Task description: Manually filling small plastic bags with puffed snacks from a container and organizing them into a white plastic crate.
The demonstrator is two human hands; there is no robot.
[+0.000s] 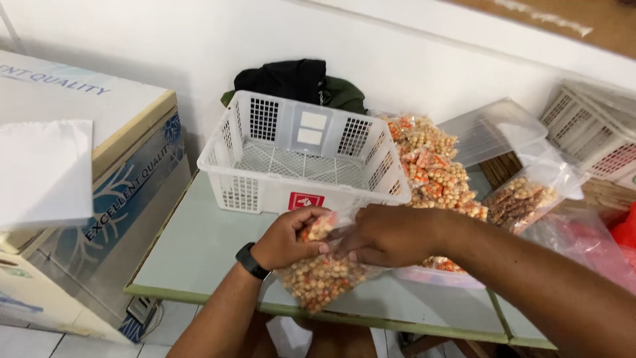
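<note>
Both hands meet at centre frame, low-mid: left hand [286,237] & right hand [387,233] pinched together on the neck of a clear snack bag [322,277] of round beige nuts w/ orange bits; the bag hangs just below the hands, over the front edge of the pale green table [199,245]. To do it well, I'd judge: keep the top gathered tight, bag upright so nothing spills; the empty white basket [301,156] sits just behind, the pile of filled packs [434,169] to its right.
</note>
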